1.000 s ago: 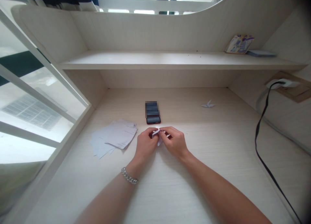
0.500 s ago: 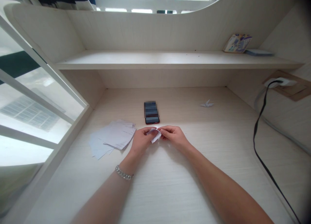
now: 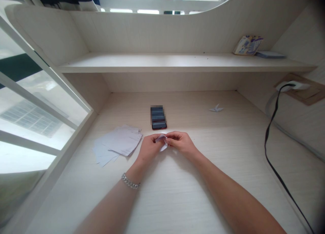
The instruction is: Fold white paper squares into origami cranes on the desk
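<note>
A small folded piece of white paper (image 3: 163, 146) is pinched between my two hands over the middle of the desk. My left hand (image 3: 149, 148) grips its left side, with the thumb on top. The fingertips of my right hand (image 3: 181, 142) are closed on its right edge, and they partly hide the folds. Just beyond my hands lies a phone (image 3: 158, 118) with its screen up. Left of my left hand is a loose stack of white paper sheets (image 3: 124, 141). A folded paper crane (image 3: 216, 108) sits at the back right.
A black cord (image 3: 267, 139) runs down the right side from a wall socket (image 3: 302, 87). Above the desk's back spans a shelf (image 3: 152, 61), bearing a colourful packet (image 3: 248, 45) and a flat bluish item (image 3: 270, 54). White rails (image 3: 38, 93) border the left.
The fingertips of both hands have shifted slightly on the paper, and the right ones now overlap it more. The paper's angle has changed a little. Everything else stays put.
</note>
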Motion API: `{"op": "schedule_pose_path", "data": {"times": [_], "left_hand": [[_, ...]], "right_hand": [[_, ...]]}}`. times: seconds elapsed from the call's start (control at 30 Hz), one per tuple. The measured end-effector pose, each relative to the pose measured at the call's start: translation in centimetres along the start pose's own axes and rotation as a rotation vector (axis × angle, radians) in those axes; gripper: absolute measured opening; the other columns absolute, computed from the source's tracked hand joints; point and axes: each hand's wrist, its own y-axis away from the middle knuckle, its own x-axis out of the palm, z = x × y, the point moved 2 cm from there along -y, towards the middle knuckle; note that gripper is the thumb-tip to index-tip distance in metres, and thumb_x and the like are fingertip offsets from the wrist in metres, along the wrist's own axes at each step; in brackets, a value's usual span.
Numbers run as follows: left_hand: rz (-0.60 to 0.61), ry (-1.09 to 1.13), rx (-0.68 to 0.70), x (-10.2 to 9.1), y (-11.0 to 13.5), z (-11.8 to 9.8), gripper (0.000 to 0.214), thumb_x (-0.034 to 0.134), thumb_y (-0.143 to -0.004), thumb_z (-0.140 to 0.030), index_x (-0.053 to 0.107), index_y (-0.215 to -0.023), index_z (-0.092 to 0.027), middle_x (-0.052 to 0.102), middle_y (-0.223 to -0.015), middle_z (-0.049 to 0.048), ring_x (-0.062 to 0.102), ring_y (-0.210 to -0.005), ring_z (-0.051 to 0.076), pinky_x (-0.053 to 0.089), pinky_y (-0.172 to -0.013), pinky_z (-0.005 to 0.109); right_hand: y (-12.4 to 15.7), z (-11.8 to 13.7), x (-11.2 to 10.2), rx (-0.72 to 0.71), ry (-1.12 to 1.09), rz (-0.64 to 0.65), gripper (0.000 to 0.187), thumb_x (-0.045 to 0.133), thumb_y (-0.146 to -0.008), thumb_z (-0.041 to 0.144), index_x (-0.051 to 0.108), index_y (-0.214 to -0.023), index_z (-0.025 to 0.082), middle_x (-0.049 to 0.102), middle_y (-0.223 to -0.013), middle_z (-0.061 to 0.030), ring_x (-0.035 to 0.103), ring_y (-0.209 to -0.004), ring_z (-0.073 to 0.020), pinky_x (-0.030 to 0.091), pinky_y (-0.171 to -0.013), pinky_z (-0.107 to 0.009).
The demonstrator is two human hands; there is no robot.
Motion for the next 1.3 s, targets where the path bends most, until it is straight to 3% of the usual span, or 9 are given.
{"op": "schedule_pose_path", "data": {"times": [0.13, 0.4, 0.6, 0.83, 1.13, 1.3], "left_hand": [[0.008, 0.015, 0.001, -0.1, -0.1, 0.3, 0.028, 0.061, -0.071, -0.034, 0.071, -0.086, -0.012, 0.068, -0.074, 0.0048, 0.058, -0.067, 0.015, 0.041, -0.059, 0.023], [-0.026, 0.246, -0.032, 0.7, 0.0, 0.2, 0.037, 0.068, -0.066, -0.032, 0.069, -0.098, -0.012, 0.069, -0.081, 0.0078, 0.06, -0.069, 0.016, 0.046, -0.063, 0.025], [0.008, 0.351, -0.085, 0.9, 0.1, 0.1, 0.036, 0.069, -0.065, -0.03, 0.068, -0.098, -0.014, 0.068, -0.077, 0.0052, 0.059, -0.063, 0.013, 0.046, -0.062, 0.025], [0.055, 0.452, -0.119, 0.8, 0.1, 0.1, 0.038, 0.072, -0.064, -0.03, 0.067, -0.098, -0.013, 0.066, -0.078, 0.006, 0.058, -0.066, 0.014, 0.048, -0.066, 0.029], [0.031, 0.463, -0.152, 0.6, -0.1, 0.5, 0.047, 0.075, -0.061, -0.028, 0.065, -0.103, -0.011, 0.068, -0.081, 0.0077, 0.06, -0.063, 0.014, 0.049, -0.064, 0.029], [-0.005, 0.363, -0.12, 0.5, -0.3, 0.9, 0.049, 0.074, -0.062, -0.031, 0.065, -0.107, -0.012, 0.068, -0.092, 0.0109, 0.062, -0.074, 0.017, 0.049, -0.069, 0.03]], "right_hand": [[0.4, 0.5, 0.5, -0.044, 0.104, -0.084, 0.031, 0.067, -0.069, 0.038, 0.071, -0.091, 0.016, 0.067, -0.075, -0.0056, 0.054, -0.057, -0.0125, 0.044, -0.054, -0.026], [0.8, 0.6, 0.9, -0.128, 0.262, -0.295, 0.024, 0.061, -0.075, 0.037, 0.071, -0.081, 0.016, 0.068, -0.075, -0.0067, 0.059, -0.064, -0.0163, 0.046, -0.059, -0.027], [1.1, 1.0, 0.9, -0.181, 0.332, -0.358, 0.02, 0.059, -0.076, 0.033, 0.071, -0.08, 0.017, 0.069, -0.076, -0.006, 0.06, -0.064, -0.0161, 0.046, -0.06, -0.026], [1.2, 0.9, 0.9, -0.226, 0.401, -0.36, 0.019, 0.058, -0.077, 0.031, 0.071, -0.081, 0.018, 0.069, -0.078, -0.006, 0.061, -0.067, -0.0164, 0.047, -0.063, -0.027], [0.8, 0.5, 0.5, -0.157, 0.287, -0.278, 0.023, 0.062, -0.075, 0.037, 0.07, -0.083, 0.017, 0.069, -0.077, -0.0067, 0.063, -0.07, -0.018, 0.048, -0.063, -0.028], [0.6, 0.5, 0.3, -0.094, 0.232, -0.227, 0.025, 0.064, -0.073, 0.036, 0.069, -0.09, 0.018, 0.066, -0.097, -0.0094, 0.065, -0.065, -0.0161, 0.052, -0.064, -0.03]]}}
